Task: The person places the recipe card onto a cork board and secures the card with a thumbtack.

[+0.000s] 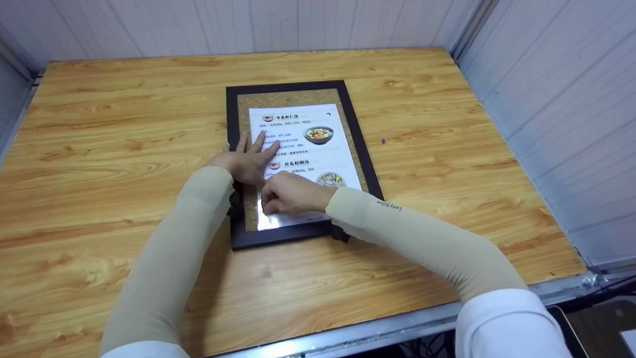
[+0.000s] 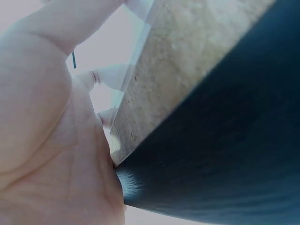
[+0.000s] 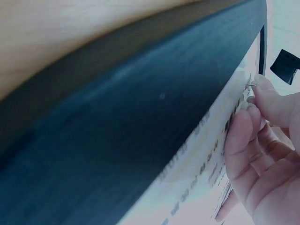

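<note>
A laminated recipe sheet point(image 1: 308, 156) with pictures of soup bowls lies on a cork board point(image 1: 288, 99) in a dark frame point(image 1: 360, 134). My left hand point(image 1: 247, 161) rests on the sheet's left side with its fingers spread straight, its palm over the frame's left edge in the left wrist view. Close below it, my right hand point(image 1: 293, 194) is curled over the lower left of the sheet. Thumb and fingertips pinch a push pin, whose thin metal shank point(image 3: 251, 84) shows in the right wrist view; its head is hidden by the fingers.
A small purple push pin point(image 1: 383, 140) lies on the wooden table point(image 1: 447, 149) right of the frame. Another small pin point(image 1: 328, 115) is at the sheet's upper right corner. Pale panel walls point(image 1: 278, 25) stand behind and at the right of the table.
</note>
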The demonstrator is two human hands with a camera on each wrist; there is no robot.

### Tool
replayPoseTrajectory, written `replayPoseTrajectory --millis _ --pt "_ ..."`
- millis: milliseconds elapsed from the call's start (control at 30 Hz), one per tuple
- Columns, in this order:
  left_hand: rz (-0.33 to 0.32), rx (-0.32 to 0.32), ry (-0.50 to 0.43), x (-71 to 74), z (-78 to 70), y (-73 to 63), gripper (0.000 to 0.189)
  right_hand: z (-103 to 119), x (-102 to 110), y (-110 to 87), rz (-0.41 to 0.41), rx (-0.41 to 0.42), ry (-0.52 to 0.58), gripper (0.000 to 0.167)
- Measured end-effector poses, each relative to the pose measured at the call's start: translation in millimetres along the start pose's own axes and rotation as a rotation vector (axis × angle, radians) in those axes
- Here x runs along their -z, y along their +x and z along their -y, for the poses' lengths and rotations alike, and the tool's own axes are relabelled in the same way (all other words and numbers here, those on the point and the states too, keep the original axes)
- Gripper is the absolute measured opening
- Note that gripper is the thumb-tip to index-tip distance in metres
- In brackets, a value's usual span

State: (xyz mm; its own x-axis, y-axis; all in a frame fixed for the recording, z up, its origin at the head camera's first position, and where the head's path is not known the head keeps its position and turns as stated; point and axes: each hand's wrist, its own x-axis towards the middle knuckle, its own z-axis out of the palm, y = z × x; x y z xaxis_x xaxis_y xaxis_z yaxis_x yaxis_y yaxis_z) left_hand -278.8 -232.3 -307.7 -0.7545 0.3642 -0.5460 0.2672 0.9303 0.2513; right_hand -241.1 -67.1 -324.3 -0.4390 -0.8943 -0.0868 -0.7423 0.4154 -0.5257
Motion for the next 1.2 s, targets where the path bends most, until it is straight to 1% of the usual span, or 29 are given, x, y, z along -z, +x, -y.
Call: replayPoseTrajectory --millis 133,333,567,767,967,1100,1200 --pt "0.000 0.002 0.003 0.4 -0.3 -0.2 0.106 2.2 -0.4 -0.3 -0.009 -0.042 0.010 0.009" --pt "0.007 0.020 0.008 1.9 -1.1 -0.8 0.104 2.0 -0.8 -0.1 -0.042 -0.069 0.042 0.010" --pt "0.010 0.021 0.017 3.2 -2.4 -0.5 0.109 2.7 -0.7 -1.5 -0.070 -0.125 0.066 0.017" --pt "0.009 0.027 0.009 4.6 -2.4 -1.8 0.108 4.5 -1.6 -2.7 -0.098 -0.214 0.094 0.020" --pt "-0.017 0.013 0.032 5.0 -1.6 -3.2 0.102 5.6 -2.3 -3.6 -0.126 -0.285 0.101 0.022" --pt "-0.017 0.011 0.030 4.8 -1.8 -3.5 0.101 4.6 -2.5 -3.9 -0.145 -0.341 0.104 0.031" --pt "-0.016 0.018 0.020 5.4 -2.3 -4.0 0.101 4.7 -2.7 -3.5 -0.149 -0.388 0.086 0.039"
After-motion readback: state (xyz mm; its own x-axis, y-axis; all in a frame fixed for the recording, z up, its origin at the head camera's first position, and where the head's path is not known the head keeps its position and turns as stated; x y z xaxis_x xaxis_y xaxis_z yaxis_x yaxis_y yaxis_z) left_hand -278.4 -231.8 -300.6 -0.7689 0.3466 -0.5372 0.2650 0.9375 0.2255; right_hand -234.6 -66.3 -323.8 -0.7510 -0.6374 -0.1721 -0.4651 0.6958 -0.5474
